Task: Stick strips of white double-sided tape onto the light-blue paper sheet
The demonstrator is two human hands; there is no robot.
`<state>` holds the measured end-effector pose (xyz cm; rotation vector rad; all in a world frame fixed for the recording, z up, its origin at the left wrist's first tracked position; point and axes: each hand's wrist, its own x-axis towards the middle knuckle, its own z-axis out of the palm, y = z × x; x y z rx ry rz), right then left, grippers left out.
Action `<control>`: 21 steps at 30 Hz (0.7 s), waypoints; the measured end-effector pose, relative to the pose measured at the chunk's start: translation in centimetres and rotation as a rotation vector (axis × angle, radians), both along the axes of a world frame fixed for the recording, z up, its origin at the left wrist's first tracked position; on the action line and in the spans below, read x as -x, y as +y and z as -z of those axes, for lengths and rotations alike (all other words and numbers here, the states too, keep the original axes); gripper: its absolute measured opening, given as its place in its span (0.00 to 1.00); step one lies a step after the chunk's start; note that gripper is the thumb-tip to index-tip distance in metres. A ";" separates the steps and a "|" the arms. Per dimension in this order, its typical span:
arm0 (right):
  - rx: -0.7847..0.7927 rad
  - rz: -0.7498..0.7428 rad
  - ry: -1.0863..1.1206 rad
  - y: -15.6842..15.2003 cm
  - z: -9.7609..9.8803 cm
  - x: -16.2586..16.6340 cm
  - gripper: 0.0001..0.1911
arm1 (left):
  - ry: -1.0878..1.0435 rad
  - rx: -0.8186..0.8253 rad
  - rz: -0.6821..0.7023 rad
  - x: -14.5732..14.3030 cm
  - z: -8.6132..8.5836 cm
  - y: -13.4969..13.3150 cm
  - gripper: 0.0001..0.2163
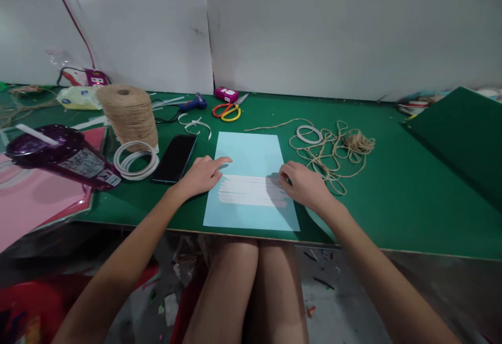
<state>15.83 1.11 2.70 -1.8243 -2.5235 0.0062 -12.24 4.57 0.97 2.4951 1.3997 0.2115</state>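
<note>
A light blue sheet of paper (251, 150) lies flat near the table's front edge. Across its lower half run several white paper strips (251, 191), laid side by side. My left hand (201, 175) rests at the sheet's left edge, index finger stretched over the blue surface and the other fingers loosely bent. At the right edge, my right hand (304, 182) has thumb and fingertips drawn together by the strips' right ends; whatever they may pinch is hidden. Tangled jute twine (333, 148) and a white ring (309, 134) lie beyond the right hand.
Left of the sheet are a phone (175, 158), stacked white rings (137, 161), a twine spool (127, 114) and a leaning purple tumbler (66, 153). Scissors (230, 110) and a blue glue gun (193, 103) lie behind. A green board (463, 140) rises at right.
</note>
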 end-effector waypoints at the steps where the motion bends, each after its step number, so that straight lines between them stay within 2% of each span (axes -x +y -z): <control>1: -0.036 -0.096 0.036 -0.4 0.2 0.3 0.14 | 0.001 -0.006 -0.004 0.0 0.1 0.0 0.20; 4: -0.075 -0.335 0.119 -1.3 1.3 1.0 0.20 | 0.022 -0.034 -0.026 -0.2 0.1 0.1 0.19; 6: -0.074 -0.402 0.141 -1.7 2.2 1.1 0.23 | 0.029 -0.029 -0.039 -0.4 0.1 0.2 0.18; 10: -0.060 -0.385 0.108 -2.2 3.5 0.0 0.27 | 0.062 -0.023 -0.037 -0.5 0.0 0.4 0.18; 15: -0.097 -0.312 0.064 -2.9 3.3 -1.7 0.26 | 0.142 -0.092 -0.044 -0.7 0.1 0.0 0.19; 18: -0.104 -0.310 0.078 -3.6 3.0 -1.0 0.28 | 0.216 -0.181 -0.077 -1.9 0.0 -0.9 0.17; 21: -0.076 -0.360 0.096 -4.3 2.8 1.0 0.31 | 0.185 -0.254 -0.058 -3.8 -0.1 -2.3 0.17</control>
